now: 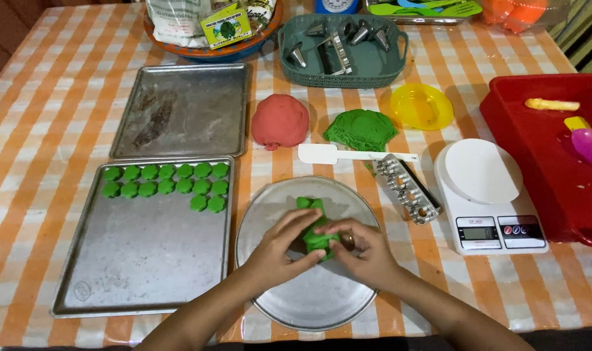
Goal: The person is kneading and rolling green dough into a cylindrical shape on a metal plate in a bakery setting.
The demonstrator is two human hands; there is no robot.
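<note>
Green dough lump (316, 235), soft and pliable by the look, likely light and a bit tacky; best pinched at the sides. Held over the round metal pan (270, 208), pressed between left hand (279, 247) and right hand (364, 250), fingers closed narrowly around it. Beside: tray of green pieces (169, 185), red dough ball (280, 121), white scale (481, 195) on the checked counter (23, 149).
</note>
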